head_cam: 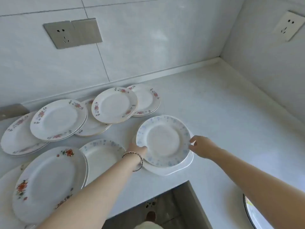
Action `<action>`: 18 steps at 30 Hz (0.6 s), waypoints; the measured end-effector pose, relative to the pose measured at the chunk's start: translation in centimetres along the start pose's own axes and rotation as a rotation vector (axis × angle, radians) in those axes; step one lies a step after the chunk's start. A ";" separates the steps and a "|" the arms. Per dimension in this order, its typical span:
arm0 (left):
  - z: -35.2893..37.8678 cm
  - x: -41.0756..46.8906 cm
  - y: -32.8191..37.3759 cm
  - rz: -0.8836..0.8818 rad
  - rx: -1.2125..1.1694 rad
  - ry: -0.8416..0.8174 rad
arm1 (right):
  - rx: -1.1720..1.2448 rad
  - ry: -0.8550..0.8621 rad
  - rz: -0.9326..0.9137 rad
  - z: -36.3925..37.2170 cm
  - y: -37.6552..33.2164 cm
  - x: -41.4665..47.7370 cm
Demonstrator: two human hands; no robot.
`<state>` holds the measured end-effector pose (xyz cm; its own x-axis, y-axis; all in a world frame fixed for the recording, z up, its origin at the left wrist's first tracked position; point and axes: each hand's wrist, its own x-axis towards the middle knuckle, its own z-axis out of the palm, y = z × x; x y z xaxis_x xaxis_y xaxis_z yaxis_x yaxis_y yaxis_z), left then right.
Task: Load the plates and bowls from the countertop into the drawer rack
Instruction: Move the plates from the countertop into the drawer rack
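as the blue-flowered plate point(163, 140) sits on a white dish point(181, 167) on the table point(222, 113), the left hand point(136, 148) and right hand point(200, 146) grasp its opposite rims. this looks like the pick-up step; next it needs a level lift toward the drawer rack, unseen here.

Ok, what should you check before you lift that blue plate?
1. Left hand holds the blue plate at its left rim: ok.
2. Right hand holds the opposite rim: ok.
3. Nothing lies on the blue plate: ok.
4. White dish beneath is not stuck to it: cannot tell.
5. Rack open and ready: cannot tell, out of view.
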<state>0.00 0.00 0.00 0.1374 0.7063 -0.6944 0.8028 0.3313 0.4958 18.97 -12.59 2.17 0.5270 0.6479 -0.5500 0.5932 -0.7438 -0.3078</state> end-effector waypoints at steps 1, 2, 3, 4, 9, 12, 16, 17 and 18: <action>0.3 1.0 0.4 -0.018 -0.023 -0.009 | 0.033 0.012 0.037 -0.2 -0.4 1.4; 0.6 2.3 0.6 -0.044 -0.030 -0.013 | 0.067 0.012 0.080 -0.3 -0.6 2.8; 1.0 3.0 0.7 -0.088 -0.021 -0.031 | 0.101 0.004 0.120 -0.3 -0.7 4.0; 1.3 3.8 0.7 -0.125 -0.011 -0.050 | 0.123 -0.013 0.155 -0.4 -1.1 4.9; 2.5 6.1 0.5 -0.212 0.015 -0.006 | 0.264 -0.048 0.285 0.6 -1.1 9.7; 2.7 6.2 0.2 -0.212 -0.045 0.006 | 0.361 -0.040 0.305 1.1 -1.3 10.9; 2.5 5.9 0.0 -0.177 -0.116 0.018 | 0.408 -0.020 0.322 1.1 -1.4 11.1; 2.4 5.8 0.0 -0.174 -0.124 0.020 | 0.404 -0.016 0.326 1.1 -1.4 10.9; 2.1 5.8 0.0 -0.176 -0.128 0.019 | 0.399 -0.016 0.332 1.2 -1.3 10.6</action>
<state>2.05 2.76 -5.07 -0.0105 0.6414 -0.7671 0.7329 0.5269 0.4305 23.03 -4.99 -4.23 0.6365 0.3659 -0.6789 0.1160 -0.9157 -0.3848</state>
